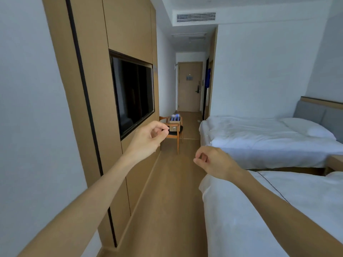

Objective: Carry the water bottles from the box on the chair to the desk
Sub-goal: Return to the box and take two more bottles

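Far down the room a cardboard box (174, 125) sits on a wooden chair (178, 138) against the left wall. Several water bottles (175, 118) with blue labels stand in the box. My left hand (148, 136) is raised in front of me, fingers loosely curled, holding nothing, and in the picture it partly overlaps the chair's left side. My right hand (213, 162) hangs lower and to the right, also loosely curled and empty. Both hands are well short of the chair. No desk is in view.
A wood-panelled wall with a recessed black TV (133, 93) runs along the left. Two white beds (269, 140) (259, 210) fill the right side. A wooden floor aisle (167, 191) leads between them to the chair and the room door (189, 86).
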A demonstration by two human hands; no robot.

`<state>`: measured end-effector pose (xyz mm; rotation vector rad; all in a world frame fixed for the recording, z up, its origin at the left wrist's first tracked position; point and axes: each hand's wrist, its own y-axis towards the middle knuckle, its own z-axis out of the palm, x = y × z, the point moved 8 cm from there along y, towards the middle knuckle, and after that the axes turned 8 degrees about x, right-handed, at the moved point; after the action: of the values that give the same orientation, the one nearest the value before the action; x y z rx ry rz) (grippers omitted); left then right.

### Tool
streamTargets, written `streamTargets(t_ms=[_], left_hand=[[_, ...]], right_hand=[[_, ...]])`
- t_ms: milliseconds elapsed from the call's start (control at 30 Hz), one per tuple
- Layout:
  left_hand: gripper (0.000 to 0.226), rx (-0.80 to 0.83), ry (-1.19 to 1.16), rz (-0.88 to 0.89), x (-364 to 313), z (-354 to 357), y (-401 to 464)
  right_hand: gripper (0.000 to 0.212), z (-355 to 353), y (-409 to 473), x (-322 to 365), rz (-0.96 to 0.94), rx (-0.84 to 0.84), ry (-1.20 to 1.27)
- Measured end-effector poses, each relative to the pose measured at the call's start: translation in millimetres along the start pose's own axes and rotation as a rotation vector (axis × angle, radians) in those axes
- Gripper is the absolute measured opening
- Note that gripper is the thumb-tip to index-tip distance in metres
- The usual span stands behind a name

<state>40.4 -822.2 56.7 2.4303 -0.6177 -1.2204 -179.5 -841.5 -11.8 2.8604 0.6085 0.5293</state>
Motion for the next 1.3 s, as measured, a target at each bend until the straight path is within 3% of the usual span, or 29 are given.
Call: streamTargets(t_ms=[433, 900, 1300], left_hand=[[0.009, 0.065, 0.037, 0.025, 147.0, 73.6, 236.9], [0.009, 0.004, 0.054, -0.003, 274.8, 130.3, 501.1], [0.009, 0.003, 0.031, -0.004, 444.0, 168.7, 711.4]], right_hand=[[0.01, 29.4, 238.1, -156.6, 0.05, -0.017, -0.008], [0.007, 29.5, 509.6, -327.7, -0.003, 0.009, 0.017], [0.009, 82.5, 738.0, -436.2, 0.013, 0.005, 0.004]])
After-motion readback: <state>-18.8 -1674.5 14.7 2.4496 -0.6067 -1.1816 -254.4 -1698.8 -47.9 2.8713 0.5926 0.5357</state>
